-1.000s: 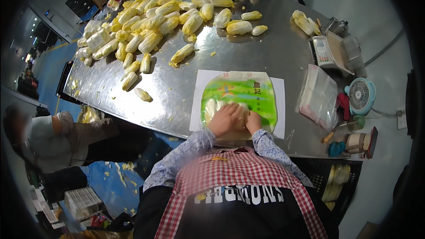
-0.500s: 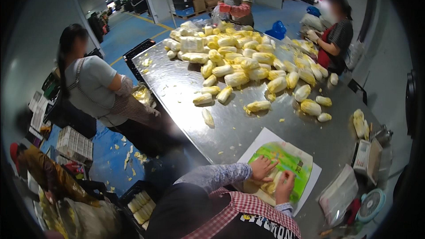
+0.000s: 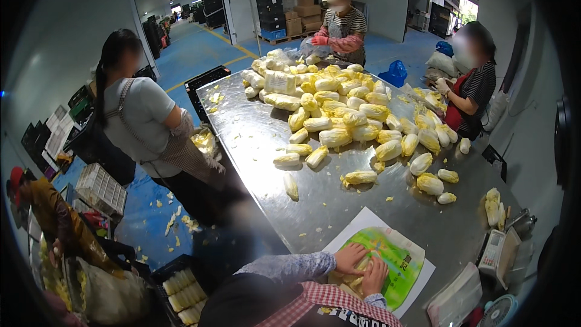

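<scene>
Both my hands work at a bright green printed plastic bag (image 3: 394, 290) on a white sheet (image 3: 422, 286) near the table's front edge. Beneath my palms, a yellowish napa cabbage (image 3: 352, 280) is partly visible and mostly covered. Fingers extended, my left hand (image 3: 351, 258) lies flat at the upper part of the bundle. My right hand (image 3: 375, 277) rests against it from the right, fingers stretched forward over the bag. Whether either hand pinches the bag's edge is too small to see.
A large heap of napa cabbages (image 3: 339, 109) covers the far part of the steel table (image 3: 266, 181). To the right are a scale (image 3: 493, 251), a stack of clear bags (image 3: 457, 297) and a fan (image 3: 499, 312). A black crate (image 3: 160, 275) of cabbages stands lower left. Several co-workers surround the table.
My right hand has come down from a raised pinch onto the bundle, closer to my left hand. The view has shifted, so the scene sits lower. The cabbage is more covered now.
</scene>
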A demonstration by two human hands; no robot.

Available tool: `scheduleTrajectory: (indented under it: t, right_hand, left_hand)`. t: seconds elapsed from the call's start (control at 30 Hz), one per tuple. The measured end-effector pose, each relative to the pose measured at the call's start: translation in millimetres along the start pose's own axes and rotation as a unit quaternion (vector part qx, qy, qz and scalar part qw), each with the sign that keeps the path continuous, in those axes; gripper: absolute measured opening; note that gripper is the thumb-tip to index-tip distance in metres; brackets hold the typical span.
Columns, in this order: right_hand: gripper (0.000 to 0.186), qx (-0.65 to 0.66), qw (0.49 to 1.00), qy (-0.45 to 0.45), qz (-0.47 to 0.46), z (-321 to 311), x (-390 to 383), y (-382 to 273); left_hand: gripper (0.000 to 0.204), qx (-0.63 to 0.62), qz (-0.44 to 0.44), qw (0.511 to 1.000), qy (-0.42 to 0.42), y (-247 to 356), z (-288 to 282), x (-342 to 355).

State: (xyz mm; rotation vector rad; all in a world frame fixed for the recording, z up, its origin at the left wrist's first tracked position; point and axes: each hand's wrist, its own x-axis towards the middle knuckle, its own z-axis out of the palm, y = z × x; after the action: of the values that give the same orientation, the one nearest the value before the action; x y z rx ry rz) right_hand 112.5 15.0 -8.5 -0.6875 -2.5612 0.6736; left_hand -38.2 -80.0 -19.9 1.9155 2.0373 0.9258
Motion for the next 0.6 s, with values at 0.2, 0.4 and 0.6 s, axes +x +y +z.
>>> scheduleTrajectory:
  t: [0.2, 0.4, 0.6]
  right_hand:
    - [0.029, -0.039, 0.997, 0.029, 0.056, 6, -6, 8]
    - [0.024, 0.026, 0.997, 0.035, 0.064, 4, -7, 18]
    - [0.023, 0.053, 0.996, 0.053, 0.050, 17, -3, 49]
  left_hand:
    - [0.054, 0.000, -0.020, 1.000, 0.015, -5, 11, 0]
    - [0.028, -0.025, -0.076, 0.996, -0.031, -22, 14, 2]
    - [0.028, -0.017, -0.042, 0.998, -0.038, -33, 14, 11]
